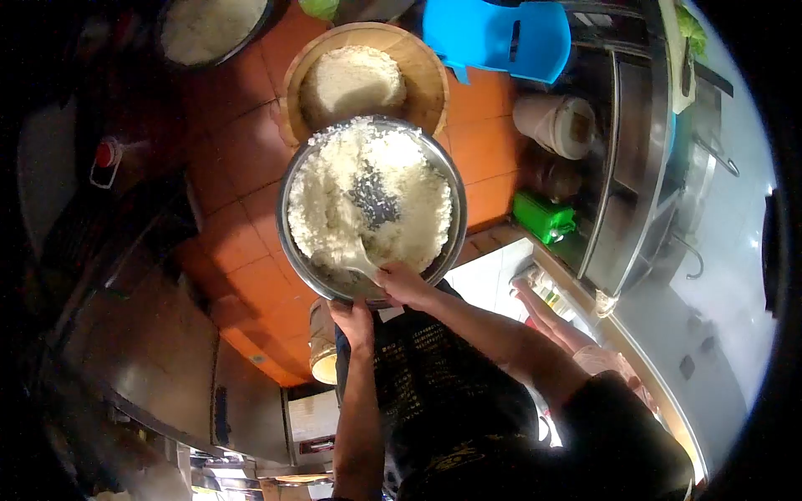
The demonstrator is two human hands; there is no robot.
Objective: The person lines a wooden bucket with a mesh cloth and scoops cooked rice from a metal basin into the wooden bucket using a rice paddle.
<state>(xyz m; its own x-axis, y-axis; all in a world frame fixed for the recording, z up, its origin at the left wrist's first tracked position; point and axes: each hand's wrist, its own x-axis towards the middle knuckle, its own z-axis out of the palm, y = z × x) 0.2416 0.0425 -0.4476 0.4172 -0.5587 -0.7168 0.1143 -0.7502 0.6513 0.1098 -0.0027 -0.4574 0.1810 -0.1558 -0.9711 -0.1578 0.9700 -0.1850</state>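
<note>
While hands (352, 324) (403, 285) hold paddle (360, 261) and bowl rim (460, 200), rice (322, 213) lies beyond

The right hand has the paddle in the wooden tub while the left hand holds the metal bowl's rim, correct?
Not the wooden tub: the head view shows the right hand has the paddle in the metal bowl, whose rim the left hand holds.

The left hand (352, 324) grips the near rim of a steel mixing bowl (459, 204), and the right hand (403, 284) holds a pale rice paddle (361, 263), its blade in the white rice (330, 209) heaped around the bowl's sides. Beyond, partly hidden by the bowl, a round wooden tub (430, 73) holds more rice. A blue plastic stool (480, 37) stands near the tub on orange floor tiles (242, 200)
</note>
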